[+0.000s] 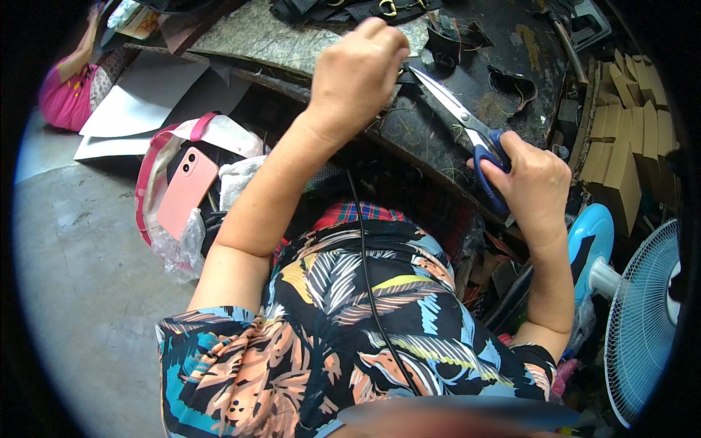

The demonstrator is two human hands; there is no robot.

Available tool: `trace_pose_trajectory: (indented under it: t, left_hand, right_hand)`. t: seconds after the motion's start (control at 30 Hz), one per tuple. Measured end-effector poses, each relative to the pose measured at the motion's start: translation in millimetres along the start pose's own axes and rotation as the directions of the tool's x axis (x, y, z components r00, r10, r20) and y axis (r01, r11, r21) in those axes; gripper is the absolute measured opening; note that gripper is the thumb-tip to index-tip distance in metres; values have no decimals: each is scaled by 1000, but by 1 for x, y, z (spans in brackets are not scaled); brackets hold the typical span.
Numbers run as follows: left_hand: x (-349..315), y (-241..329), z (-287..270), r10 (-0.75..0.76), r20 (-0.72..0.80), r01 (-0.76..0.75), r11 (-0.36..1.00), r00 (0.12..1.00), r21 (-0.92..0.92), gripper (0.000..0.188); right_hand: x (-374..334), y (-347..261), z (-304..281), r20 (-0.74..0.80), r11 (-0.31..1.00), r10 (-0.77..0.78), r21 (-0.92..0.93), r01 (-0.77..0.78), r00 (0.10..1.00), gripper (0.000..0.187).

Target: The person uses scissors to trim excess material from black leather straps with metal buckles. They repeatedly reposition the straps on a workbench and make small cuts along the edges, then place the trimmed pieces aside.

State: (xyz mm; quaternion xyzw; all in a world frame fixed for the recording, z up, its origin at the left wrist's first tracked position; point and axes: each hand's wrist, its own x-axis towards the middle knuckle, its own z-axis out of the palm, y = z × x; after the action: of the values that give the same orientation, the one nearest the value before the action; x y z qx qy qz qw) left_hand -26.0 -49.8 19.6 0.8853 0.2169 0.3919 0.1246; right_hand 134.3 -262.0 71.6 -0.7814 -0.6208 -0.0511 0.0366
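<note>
Left hand: in the upper middle of the frame, the left hand (358,77) is raised with its fingers curled together; a small dark piece (406,74) shows at the fingertips, but I cannot tell whether they pinch it.
Right hand: at the right of the frame, the right hand (539,179) is wrapped around the blue handles of the scissors, fingers closed on them.
Scissors: right of the upper middle, the scissors (454,108) point to the upper left, their tips just beside the dark piece.
Worktable: the black worktable (420,131) fills the upper right of centre, with black scraps (456,45) on it; black straps (350,12) with gold-coloured buckles lie at the top edge.
Left side: a pink phone (188,191) rests on a pink-and-white bag (150,182); white sheets (146,91) lie above it, and a person in a pink top (64,98) shows at the upper left.
Right side: tan cardboard pieces (613,160) stand at the upper right, a fan (644,321) with a blue base (593,230) at the lower right.
Clothing: a floral top (350,321) fills the lower middle, a black cable (369,285) running down it.
</note>
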Motion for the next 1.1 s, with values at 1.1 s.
trace_pose_trajectory:
  t: [1.1]
  left_hand:
    - [-32,-40,-45,48,41,-50,998,998,39,7]
  right_hand:
    - [55,-34,-42,-42,923,-358,-167,347,933,39]
